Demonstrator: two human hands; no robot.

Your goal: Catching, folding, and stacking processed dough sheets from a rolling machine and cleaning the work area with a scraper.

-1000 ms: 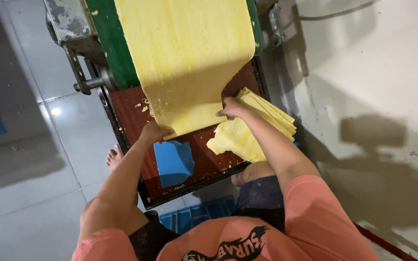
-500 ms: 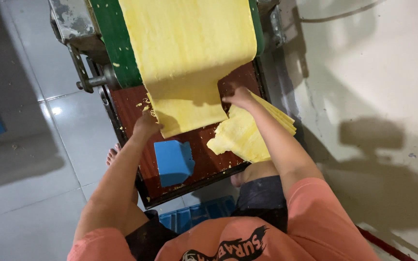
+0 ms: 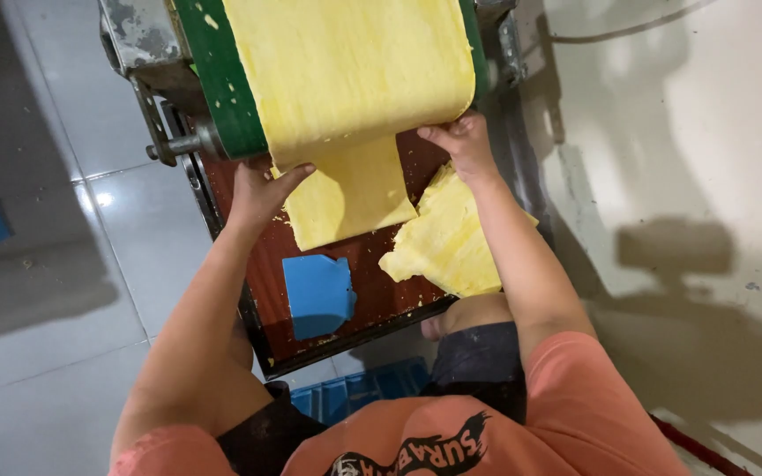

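Pinching the wide yellow dough sheet (image 3: 346, 79) at its lower edge, left hand (image 3: 262, 189) and right hand (image 3: 460, 145) both clamp it above the reddish-brown wooden table (image 3: 372, 282), beside stacked yellow dough pieces (image 3: 447, 242).

Not much room up top: the dough sheet (image 3: 346, 79) and green belt (image 3: 222, 88) hang over the board (image 3: 266, 264). Open patch between blue scraper (image 3: 317, 293) and dough pile (image 3: 451, 242).
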